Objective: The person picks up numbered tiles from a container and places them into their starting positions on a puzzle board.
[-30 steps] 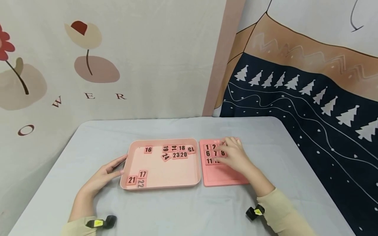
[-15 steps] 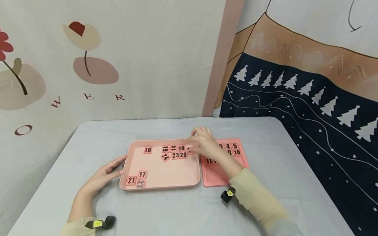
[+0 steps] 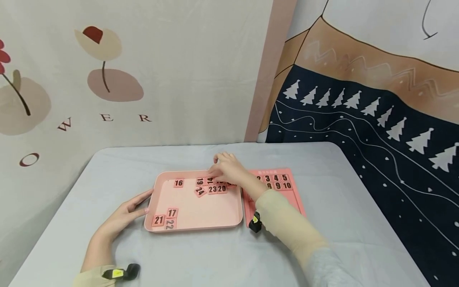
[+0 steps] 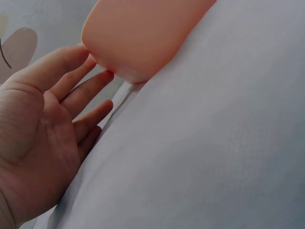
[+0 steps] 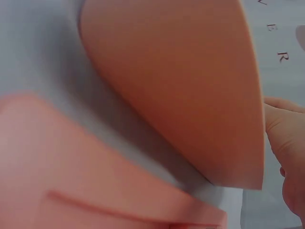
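Note:
In the head view, my left hand (image 3: 126, 213) touches the left side of a pink tray (image 3: 197, 217) with its fingertips; the left wrist view shows its fingers nearly straight against the tray wall (image 4: 136, 38). My right hand (image 3: 228, 169) reaches over the tray's far right part, fingers bent downward beside number tile 14 (image 3: 209, 181). It partly covers tiles 18 and 15; I see nothing between its fingers. Tiles 23 (image 3: 212, 189), 20 (image 3: 222, 189) and a tilted 24 (image 3: 200, 192) lie just nearer. The right wrist view hides the fingertips behind the tray wall (image 5: 190, 95).
A darker pink number board (image 3: 287, 195) lies right of the tray, with rows of tiles; the right forearm covers part of it. Tile 16 (image 3: 178, 183) lies at the tray's far left, and tiles 17 (image 3: 172, 213), 21 (image 3: 158, 220) and 22 (image 3: 170, 224) at its near left.
My right hand has moved left from the number board, past tile 15, to the tiles around 14 and 18. The left hand stays at the tray's left side.

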Motion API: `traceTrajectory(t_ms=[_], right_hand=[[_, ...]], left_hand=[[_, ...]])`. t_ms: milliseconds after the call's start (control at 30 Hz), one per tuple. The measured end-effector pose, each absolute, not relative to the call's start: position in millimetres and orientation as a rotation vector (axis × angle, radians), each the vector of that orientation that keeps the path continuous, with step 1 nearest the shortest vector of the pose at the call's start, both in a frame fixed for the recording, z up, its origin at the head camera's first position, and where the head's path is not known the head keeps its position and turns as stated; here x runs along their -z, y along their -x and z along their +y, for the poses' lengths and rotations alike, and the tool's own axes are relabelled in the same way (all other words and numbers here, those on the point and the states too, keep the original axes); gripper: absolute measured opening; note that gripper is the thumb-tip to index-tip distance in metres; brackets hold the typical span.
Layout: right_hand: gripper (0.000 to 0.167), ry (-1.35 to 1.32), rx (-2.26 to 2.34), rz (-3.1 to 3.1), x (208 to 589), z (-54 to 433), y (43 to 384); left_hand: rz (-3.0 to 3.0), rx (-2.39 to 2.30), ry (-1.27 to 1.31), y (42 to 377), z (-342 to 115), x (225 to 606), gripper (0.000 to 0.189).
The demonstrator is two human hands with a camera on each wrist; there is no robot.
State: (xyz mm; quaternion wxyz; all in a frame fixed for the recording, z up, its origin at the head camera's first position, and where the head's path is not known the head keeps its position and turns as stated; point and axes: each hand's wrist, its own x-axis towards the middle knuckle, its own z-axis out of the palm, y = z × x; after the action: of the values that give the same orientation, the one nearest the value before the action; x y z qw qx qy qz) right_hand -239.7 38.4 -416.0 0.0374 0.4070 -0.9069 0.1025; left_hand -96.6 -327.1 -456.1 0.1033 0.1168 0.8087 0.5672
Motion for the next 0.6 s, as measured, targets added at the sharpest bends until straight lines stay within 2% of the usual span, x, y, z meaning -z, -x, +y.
traceTrajectory(t_ms=[600], right_hand=[[0.032, -1.386, -0.115, -2.892, 407.8, 18.4, 243.9]], left_hand=[[2.393, -1.676, -0.363, 95.7, -327.6, 457.8, 0.059]])
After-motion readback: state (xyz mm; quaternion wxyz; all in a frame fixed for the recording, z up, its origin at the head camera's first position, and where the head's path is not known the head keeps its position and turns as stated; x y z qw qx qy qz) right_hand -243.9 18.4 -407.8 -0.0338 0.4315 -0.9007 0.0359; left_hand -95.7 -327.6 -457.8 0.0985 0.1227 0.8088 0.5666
